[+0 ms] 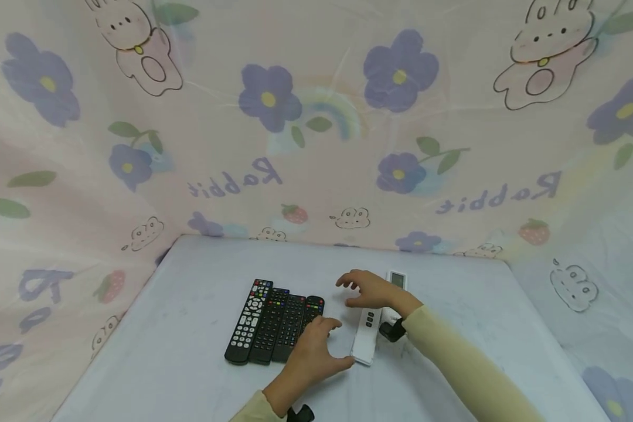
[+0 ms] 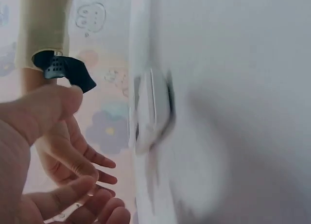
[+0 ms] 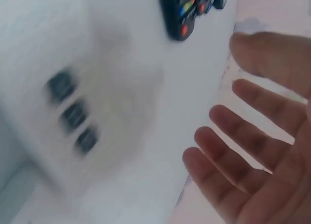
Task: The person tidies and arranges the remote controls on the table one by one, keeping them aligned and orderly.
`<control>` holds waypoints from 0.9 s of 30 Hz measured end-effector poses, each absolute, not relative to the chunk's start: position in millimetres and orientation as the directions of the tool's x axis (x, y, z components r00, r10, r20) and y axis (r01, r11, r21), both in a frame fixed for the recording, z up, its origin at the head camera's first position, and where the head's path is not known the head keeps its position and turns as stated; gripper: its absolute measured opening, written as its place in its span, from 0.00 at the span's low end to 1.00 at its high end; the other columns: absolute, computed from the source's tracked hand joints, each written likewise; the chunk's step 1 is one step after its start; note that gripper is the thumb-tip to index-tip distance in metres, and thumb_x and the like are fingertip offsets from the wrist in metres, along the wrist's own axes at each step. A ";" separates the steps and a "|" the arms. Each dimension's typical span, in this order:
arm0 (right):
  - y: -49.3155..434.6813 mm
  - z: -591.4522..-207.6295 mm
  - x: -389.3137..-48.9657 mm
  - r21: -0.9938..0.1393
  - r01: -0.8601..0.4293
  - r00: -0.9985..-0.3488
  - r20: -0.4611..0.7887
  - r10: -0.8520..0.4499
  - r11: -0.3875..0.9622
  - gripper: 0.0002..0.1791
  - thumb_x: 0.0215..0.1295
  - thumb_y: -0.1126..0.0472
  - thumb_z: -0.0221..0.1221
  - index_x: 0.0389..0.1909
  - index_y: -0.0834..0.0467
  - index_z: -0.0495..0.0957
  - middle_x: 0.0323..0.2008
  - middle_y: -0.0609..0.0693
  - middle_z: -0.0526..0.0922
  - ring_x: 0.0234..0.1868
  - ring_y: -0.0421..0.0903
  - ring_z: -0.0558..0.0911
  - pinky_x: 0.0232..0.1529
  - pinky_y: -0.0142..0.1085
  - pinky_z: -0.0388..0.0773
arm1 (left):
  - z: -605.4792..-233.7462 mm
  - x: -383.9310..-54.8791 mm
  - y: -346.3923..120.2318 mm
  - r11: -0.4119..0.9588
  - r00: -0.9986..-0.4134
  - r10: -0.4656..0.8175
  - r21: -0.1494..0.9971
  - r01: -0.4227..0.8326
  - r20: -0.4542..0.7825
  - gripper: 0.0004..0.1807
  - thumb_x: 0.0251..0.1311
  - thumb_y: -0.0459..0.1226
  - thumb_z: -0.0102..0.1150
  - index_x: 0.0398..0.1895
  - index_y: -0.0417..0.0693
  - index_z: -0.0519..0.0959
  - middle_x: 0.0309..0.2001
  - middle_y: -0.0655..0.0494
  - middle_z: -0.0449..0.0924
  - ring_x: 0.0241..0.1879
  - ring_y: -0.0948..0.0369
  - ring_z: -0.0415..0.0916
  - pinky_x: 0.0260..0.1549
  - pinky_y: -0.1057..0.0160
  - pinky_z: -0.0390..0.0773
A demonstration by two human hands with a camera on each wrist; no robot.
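Note:
Nothing is held by my left hand point(image 1: 313, 354), whose thumb and fingers are spread apart. It overlaps the lower part of the rightmost black remote control point(image 1: 315, 306) in the head view, with its thumb tip near the lower end of a white remote control point(image 1: 366, 343). My right hand point(image 1: 371, 291) hangs over the upper end of that white remote, fingers loosely bent and apart. A second white remote point(image 1: 398, 279) with a grey screen lies partly hidden behind my right hand and wrist. Three dark buttons on white point(image 3: 75, 114) show blurred in the right wrist view.
Several black remotes point(image 1: 248, 322) lie side by side, slanting, left of my hands. They rest on a white-covered table point(image 1: 190, 316). Behind and beside it hangs a printed curtain point(image 1: 322, 152) with flowers and rabbits. Both wrists wear black straps point(image 1: 392, 330).

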State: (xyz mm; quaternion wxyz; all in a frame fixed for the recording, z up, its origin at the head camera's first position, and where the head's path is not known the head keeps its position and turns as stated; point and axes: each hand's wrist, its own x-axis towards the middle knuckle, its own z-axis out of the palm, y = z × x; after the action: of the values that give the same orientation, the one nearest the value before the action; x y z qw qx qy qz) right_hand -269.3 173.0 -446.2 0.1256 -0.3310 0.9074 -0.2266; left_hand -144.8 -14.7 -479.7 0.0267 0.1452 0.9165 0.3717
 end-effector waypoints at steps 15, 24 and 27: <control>226.0 -454.3 -250.4 -0.406 -0.535 -0.748 -0.180 -0.638 0.741 0.30 0.49 0.62 0.69 0.57 0.58 0.76 0.53 0.54 0.78 0.52 0.54 0.77 0.53 0.51 0.75 | -495.7 -146.7 18.4 0.584 -0.964 0.263 0.802 0.125 -0.041 0.41 0.35 0.44 0.80 0.57 0.43 0.74 0.43 0.53 0.76 0.35 0.63 0.72 0.29 0.69 0.72; 231.5 -464.1 -250.3 -0.395 -0.536 -0.761 -0.157 -0.630 0.746 0.29 0.48 0.63 0.70 0.55 0.56 0.78 0.51 0.51 0.80 0.52 0.52 0.77 0.54 0.51 0.74 | -500.0 -147.2 28.4 0.564 -0.970 0.230 0.823 0.067 -0.078 0.42 0.34 0.39 0.80 0.58 0.41 0.73 0.42 0.54 0.75 0.36 0.63 0.73 0.30 0.68 0.74; 231.9 -465.8 -250.1 -0.398 -0.544 -0.759 -0.143 -0.635 0.739 0.28 0.49 0.63 0.69 0.55 0.56 0.78 0.51 0.51 0.80 0.52 0.52 0.76 0.55 0.51 0.73 | -500.6 -147.6 29.1 0.566 -0.970 0.231 0.822 0.065 -0.082 0.42 0.34 0.38 0.80 0.59 0.41 0.73 0.42 0.54 0.75 0.36 0.63 0.73 0.30 0.68 0.75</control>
State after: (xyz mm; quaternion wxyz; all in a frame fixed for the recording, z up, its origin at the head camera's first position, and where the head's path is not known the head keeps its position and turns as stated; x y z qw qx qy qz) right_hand -250.1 231.9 -465.8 0.1358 -0.3195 0.9226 -0.1685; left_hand -147.6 29.1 -500.6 0.0903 0.0840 0.8802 0.4582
